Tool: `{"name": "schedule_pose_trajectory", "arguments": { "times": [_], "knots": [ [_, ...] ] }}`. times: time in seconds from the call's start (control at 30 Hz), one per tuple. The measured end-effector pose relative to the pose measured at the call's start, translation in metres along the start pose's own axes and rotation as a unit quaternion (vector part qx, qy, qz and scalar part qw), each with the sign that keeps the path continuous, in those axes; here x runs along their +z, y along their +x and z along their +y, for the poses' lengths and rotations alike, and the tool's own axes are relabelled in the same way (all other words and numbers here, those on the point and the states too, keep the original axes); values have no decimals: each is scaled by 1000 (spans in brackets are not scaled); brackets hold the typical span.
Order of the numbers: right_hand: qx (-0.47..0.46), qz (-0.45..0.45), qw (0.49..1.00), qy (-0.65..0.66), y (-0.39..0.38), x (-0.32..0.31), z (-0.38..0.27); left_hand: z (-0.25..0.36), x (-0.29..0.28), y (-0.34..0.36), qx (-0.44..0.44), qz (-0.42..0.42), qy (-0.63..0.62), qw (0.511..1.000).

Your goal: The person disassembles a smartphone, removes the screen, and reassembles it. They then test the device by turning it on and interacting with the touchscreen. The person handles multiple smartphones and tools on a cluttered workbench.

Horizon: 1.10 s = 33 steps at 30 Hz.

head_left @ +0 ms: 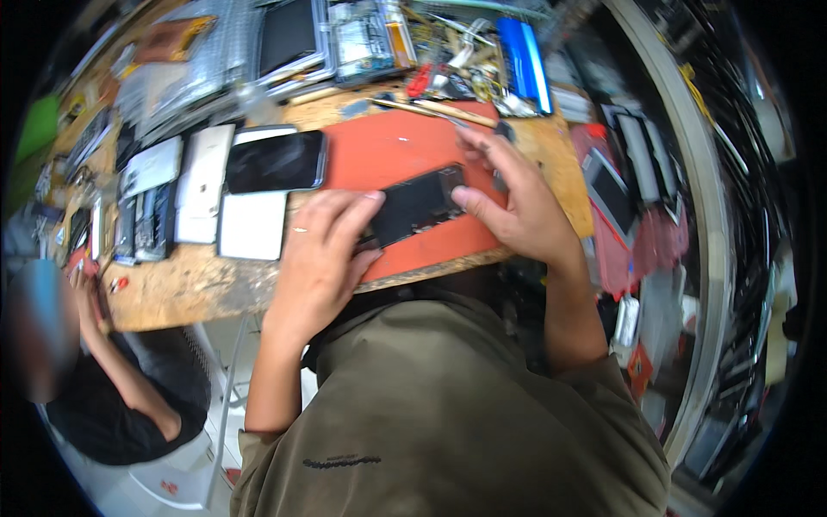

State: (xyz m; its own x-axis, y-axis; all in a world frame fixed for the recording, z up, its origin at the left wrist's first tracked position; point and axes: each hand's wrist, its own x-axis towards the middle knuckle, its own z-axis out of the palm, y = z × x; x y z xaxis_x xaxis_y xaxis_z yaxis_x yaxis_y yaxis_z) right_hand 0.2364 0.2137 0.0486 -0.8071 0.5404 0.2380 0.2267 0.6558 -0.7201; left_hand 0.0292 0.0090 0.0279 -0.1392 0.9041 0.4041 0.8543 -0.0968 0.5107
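Note:
My left hand (pixel 323 241) grips the left end of a dark, flat phone part (pixel 412 207) over the orange mat (pixel 379 142), its fingertips on the top and thumb at the lower edge. My right hand (pixel 508 194) has its thumb at the part's right end, while its other fingers are raised and apart. Just left of the mat lies a black phone (pixel 274 161). Slim tools (pixel 422 110) lie behind my right fingers.
Phones and white panels (pixel 202 181) cover the wooden bench (pixel 189 293); parts, trays and a blue roll (pixel 525 65) crowd its back. A metal frame (pixel 702 258) runs along the right. A co-worker's arm (pixel 129 370) is at the lower left, beside a chair.

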Motion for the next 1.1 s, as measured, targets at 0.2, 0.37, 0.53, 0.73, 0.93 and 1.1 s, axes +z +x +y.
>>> {"name": "schedule_pose_trajectory", "arguments": {
  "times": [0.2, 0.37, 0.53, 0.73, 0.93, 1.1],
  "knots": [
    [72, -87, 992, 62, 10, 14, 3, 0, -18, -26, -31, 132, 120, 983],
    [116, 134, 961, 211, -22, 30, 31, -21, -49, -65, -224, 261, 99, 934],
    [62, 109, 981, 146, -26, 35, 39, -40, -73, -43, -272, 177, 72, 943],
    [67, 116, 978, 162, -24, 33, 31, -93, -92, 36, -107, -197, 192, 955],
    [57, 136, 983, 108, -28, 31, 33, -110, -106, 70, -62, -268, 125, 953],
    [80, 268, 938, 206, -23, 38, 39, -58, -97, 62, -108, -125, 36, 986]
  ]
}}
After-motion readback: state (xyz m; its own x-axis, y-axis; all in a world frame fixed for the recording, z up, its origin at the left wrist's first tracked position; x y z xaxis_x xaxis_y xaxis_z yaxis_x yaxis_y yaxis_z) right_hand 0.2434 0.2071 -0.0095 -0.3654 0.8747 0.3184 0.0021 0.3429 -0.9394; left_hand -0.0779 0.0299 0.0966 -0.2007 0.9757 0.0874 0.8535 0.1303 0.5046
